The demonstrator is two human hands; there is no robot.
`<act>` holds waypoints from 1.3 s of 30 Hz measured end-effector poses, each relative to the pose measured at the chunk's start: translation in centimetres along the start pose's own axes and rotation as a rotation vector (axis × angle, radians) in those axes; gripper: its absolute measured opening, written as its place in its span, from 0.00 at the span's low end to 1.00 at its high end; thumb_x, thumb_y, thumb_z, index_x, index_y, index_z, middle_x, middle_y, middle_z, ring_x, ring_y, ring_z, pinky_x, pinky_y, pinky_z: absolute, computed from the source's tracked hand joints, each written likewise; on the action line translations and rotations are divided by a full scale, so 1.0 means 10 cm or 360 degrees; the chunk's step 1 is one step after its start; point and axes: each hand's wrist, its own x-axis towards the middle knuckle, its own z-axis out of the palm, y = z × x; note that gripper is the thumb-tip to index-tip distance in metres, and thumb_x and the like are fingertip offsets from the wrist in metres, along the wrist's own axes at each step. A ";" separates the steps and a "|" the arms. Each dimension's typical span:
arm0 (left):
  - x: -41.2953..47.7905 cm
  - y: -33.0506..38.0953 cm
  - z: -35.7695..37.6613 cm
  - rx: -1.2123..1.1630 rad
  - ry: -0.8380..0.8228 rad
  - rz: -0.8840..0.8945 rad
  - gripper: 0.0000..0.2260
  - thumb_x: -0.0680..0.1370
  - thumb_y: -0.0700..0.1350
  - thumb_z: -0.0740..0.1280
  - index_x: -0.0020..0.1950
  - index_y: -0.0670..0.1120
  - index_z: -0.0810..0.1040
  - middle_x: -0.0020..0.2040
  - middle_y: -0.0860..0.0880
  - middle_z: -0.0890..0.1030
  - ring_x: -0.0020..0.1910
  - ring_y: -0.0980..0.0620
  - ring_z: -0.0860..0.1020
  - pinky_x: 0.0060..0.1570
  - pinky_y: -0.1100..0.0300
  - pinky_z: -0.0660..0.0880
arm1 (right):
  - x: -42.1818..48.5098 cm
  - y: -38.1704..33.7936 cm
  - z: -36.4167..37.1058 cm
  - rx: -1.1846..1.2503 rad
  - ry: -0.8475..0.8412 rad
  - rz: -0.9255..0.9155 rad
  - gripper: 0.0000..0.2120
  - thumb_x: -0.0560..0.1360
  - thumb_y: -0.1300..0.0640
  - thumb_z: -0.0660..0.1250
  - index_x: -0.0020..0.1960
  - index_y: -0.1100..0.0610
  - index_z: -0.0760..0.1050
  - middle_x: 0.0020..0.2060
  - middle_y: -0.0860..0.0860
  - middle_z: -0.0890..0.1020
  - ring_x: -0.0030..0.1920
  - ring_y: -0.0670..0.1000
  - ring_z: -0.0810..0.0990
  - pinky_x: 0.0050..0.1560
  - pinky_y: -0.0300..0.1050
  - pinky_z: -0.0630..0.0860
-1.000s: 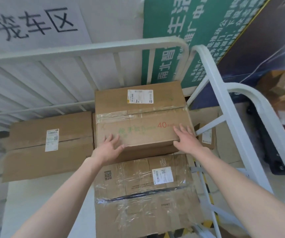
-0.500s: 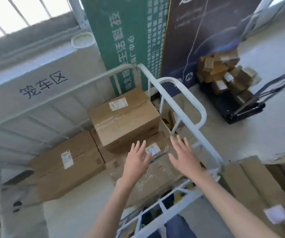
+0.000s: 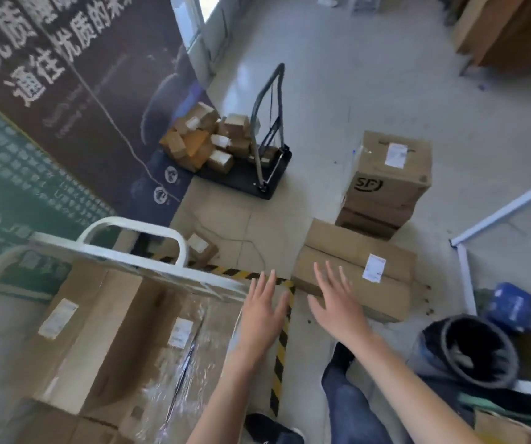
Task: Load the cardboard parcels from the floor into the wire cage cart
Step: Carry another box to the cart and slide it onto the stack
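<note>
The white wire cage cart fills the lower left, with cardboard parcels inside, one brown box stacked on a plastic-wrapped one. On the floor to the right lies a long flat cardboard parcel with a white label. Behind it stands a taller stack topped by an SF-marked box. My left hand and my right hand hover in the air with fingers spread, holding nothing. My right hand is just in front of the long parcel's near end.
A black folding trolley piled with several small boxes stands by the dark banner. A small parcel lies behind the cart. Yellow-black floor tape runs between cart and parcels. A dark bin and a white frame are at right.
My hands let go of the box set in the cart and drew back. The view swung right from the cart toward the parcels on the floor.
</note>
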 end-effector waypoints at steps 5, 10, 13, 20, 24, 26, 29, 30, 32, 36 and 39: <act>0.62 0.47 0.72 0.0195 -0.0405 0.0037 0.31 0.82 0.59 0.59 0.81 0.54 0.52 0.82 0.51 0.51 0.80 0.49 0.45 0.77 0.52 0.49 | 0.00 1.12 -0.22 0.0247 0.0029 0.0380 0.33 0.83 0.42 0.53 0.81 0.45 0.40 0.81 0.47 0.43 0.80 0.55 0.40 0.78 0.55 0.46; 1.09 0.55 1.32 0.0315 -0.0649 -0.0050 0.33 0.81 0.58 0.62 0.81 0.55 0.51 0.82 0.50 0.51 0.80 0.47 0.46 0.76 0.52 0.49 | 0.22 2.00 -0.18 0.0339 -0.0062 0.0629 0.34 0.83 0.43 0.54 0.81 0.47 0.40 0.81 0.49 0.44 0.80 0.55 0.41 0.78 0.54 0.48; 1.43 0.46 1.65 0.0364 -0.0714 -0.0117 0.32 0.81 0.58 0.62 0.81 0.52 0.53 0.81 0.48 0.54 0.80 0.47 0.49 0.76 0.52 0.50 | 0.46 2.37 -0.05 0.0402 -0.0112 0.0718 0.33 0.82 0.43 0.54 0.82 0.46 0.42 0.81 0.48 0.44 0.80 0.54 0.42 0.77 0.53 0.48; 2.43 -0.26 2.52 0.0186 -0.0808 -0.0471 0.31 0.78 0.52 0.69 0.78 0.44 0.63 0.74 0.42 0.70 0.72 0.45 0.68 0.64 0.63 0.66 | 1.13 3.33 0.64 0.0673 -0.0186 0.1018 0.34 0.81 0.48 0.60 0.82 0.48 0.47 0.81 0.49 0.48 0.80 0.52 0.50 0.76 0.54 0.54; 3.11 -1.00 3.06 0.0098 -0.0755 -0.0690 0.36 0.75 0.55 0.72 0.78 0.46 0.62 0.73 0.44 0.72 0.69 0.45 0.72 0.57 0.67 0.70 | 1.45 3.99 1.27 0.0804 -0.0165 0.1315 0.36 0.80 0.51 0.64 0.82 0.54 0.50 0.80 0.52 0.56 0.79 0.54 0.56 0.75 0.51 0.56; 3.45 -1.33 3.26 0.0067 -0.0741 -0.0769 0.41 0.74 0.57 0.73 0.80 0.47 0.56 0.76 0.45 0.68 0.73 0.45 0.68 0.69 0.53 0.66 | 1.62 4.30 1.58 0.0865 -0.0159 0.1439 0.36 0.80 0.50 0.64 0.82 0.54 0.50 0.80 0.53 0.57 0.78 0.55 0.58 0.75 0.52 0.57; 3.91 -1.76 3.55 0.0060 -0.0658 -0.0831 0.42 0.73 0.57 0.74 0.79 0.45 0.56 0.76 0.44 0.67 0.73 0.44 0.68 0.67 0.56 0.64 | 1.86 4.74 2.02 0.0895 -0.0173 0.1516 0.36 0.81 0.47 0.63 0.82 0.55 0.51 0.80 0.53 0.58 0.78 0.54 0.58 0.76 0.54 0.58; 4.04 -1.87 3.64 0.0080 -0.0635 -0.0841 0.43 0.72 0.57 0.75 0.79 0.44 0.57 0.76 0.43 0.66 0.73 0.44 0.67 0.67 0.56 0.63 | 1.93 4.87 2.15 0.0888 -0.0172 0.1550 0.37 0.80 0.46 0.64 0.82 0.55 0.51 0.80 0.54 0.58 0.78 0.54 0.59 0.76 0.54 0.58; 4.27 -2.06 3.83 0.0081 -0.0615 -0.0818 0.43 0.70 0.57 0.77 0.77 0.43 0.59 0.75 0.42 0.68 0.71 0.46 0.68 0.65 0.57 0.64 | 2.05 5.13 2.36 0.0915 -0.0105 0.1658 0.41 0.78 0.43 0.66 0.82 0.55 0.48 0.80 0.54 0.57 0.79 0.55 0.58 0.76 0.52 0.57; 4.53 -2.37 4.06 -0.0086 -0.0570 -0.0881 0.40 0.70 0.53 0.78 0.75 0.44 0.61 0.67 0.47 0.73 0.62 0.54 0.72 0.61 0.62 0.69 | 2.23 5.54 2.64 0.1164 0.0109 0.1968 0.49 0.73 0.38 0.71 0.82 0.53 0.46 0.80 0.52 0.56 0.78 0.54 0.58 0.74 0.50 0.57; 4.61 -2.50 4.10 -0.0145 -0.0544 -0.0943 0.40 0.70 0.50 0.79 0.74 0.44 0.62 0.65 0.49 0.73 0.62 0.52 0.74 0.59 0.63 0.71 | 2.34 5.71 2.78 0.1244 0.0046 0.1989 0.53 0.68 0.35 0.74 0.81 0.55 0.50 0.79 0.52 0.60 0.77 0.55 0.61 0.75 0.56 0.60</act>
